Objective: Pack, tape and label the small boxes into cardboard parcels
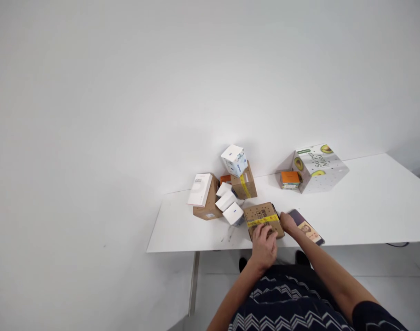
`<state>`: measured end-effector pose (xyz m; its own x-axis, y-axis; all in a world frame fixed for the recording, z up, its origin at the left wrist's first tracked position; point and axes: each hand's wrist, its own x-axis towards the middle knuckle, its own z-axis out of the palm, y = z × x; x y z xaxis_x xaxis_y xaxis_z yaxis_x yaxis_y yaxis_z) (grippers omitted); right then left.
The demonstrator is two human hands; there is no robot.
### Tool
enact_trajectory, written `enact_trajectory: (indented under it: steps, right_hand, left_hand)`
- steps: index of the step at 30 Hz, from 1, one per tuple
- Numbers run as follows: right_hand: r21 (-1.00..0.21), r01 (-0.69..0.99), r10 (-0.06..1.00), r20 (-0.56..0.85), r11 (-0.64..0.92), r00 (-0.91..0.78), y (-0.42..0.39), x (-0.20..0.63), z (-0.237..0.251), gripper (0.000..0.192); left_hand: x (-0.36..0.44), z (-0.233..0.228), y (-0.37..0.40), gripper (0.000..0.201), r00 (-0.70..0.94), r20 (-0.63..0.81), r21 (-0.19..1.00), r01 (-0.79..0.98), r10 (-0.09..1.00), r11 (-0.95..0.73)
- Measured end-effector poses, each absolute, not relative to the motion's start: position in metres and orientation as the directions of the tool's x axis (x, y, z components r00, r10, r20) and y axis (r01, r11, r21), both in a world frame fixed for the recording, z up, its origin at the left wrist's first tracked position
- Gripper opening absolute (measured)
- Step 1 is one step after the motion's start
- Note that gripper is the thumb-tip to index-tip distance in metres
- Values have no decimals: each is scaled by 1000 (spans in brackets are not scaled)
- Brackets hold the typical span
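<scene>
Nearest the camera, at the bottom of the frame, a dark zigzag-patterned garment [285, 303] covers the person's lap, and both bare forearms rise from it toward the lower centre. The left hand [264, 246] lies palm-down over the near edge of a flat brown cardboard box bound with a yellow tape strip [262, 218], its fingers curled loosely onto the box's top. The right hand [287, 222] presses against the box's right side, fingers wrapped at the corner; whether they grip or merely steady it cannot be told.

That box sits on the white counter [361, 207] close to its near edge, directly ahead of both hands, with its long axis running left to right and tilted slightly up toward the left. The left hand has more of the box beneath it; the right meets only its end. Just right of the box, touching the right hand, lies a flat dark purple packet with a pale printed label [308, 228].

Further up and left stands a cluster of small white cartons [228, 202] leaning against two taller brown cardboard boxes [244, 184]. Toward the upper right rests a large white carton printed with avocados [318, 168], with a small orange box [290, 179] beside it.
</scene>
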<state>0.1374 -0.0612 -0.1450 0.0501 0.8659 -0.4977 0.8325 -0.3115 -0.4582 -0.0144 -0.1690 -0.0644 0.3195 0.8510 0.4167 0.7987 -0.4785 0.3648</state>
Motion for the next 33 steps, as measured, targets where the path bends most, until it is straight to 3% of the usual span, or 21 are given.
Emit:
enact_trajectory:
  steps: [5, 10, 12, 14, 16, 18, 21, 26, 33]
  right_hand:
    - [-539, 757, 873, -481, -370, 84, -54, 143, -136, 3]
    - [-687, 610, 914, -363, -395, 182, -46, 151, -99, 11]
    - [-829, 444, 937, -257, -340, 238, -47, 149, -76, 10]
    - [-977, 122, 949, -137, -177, 284, -49, 143, -53, 5]
    - [-990, -142, 963, -55, -18, 263, -53, 132, -36, 6]
    - [-974, -226, 983, -11, 32, 183, -57, 119, -29, 8]
    - [-988, -156, 997, -17, -4, 82, -63, 101, -38, 12]
    - [-984, 154, 991, 106, 93, 76, -69, 89, -63, 9]
    - [-938, 330, 994, 108, 110, -26, -73, 94, -61, 16]
  left_hand:
    - [-15, -66, -161, 30, 360, 419, 356, 780, 834, -515]
    - [-7, -63, -148, 30, 397, 414, 336, 770, 819, -543]
    - [-2, -62, -144, 29, 400, 430, 316, 773, 809, -550]
    - [1, -62, -141, 27, 399, 454, 298, 774, 796, -558]
    - [2, -64, -139, 26, 403, 470, 284, 773, 785, -567]
    - [1, -68, -138, 25, 406, 488, 280, 766, 773, -579]
    - [-2, -76, -139, 18, 396, 508, 305, 747, 765, -590]
    - [-4, -85, -140, 10, 402, 517, 314, 733, 756, -604]
    - [-4, -89, -142, 11, 405, 491, 304, 750, 771, -588]
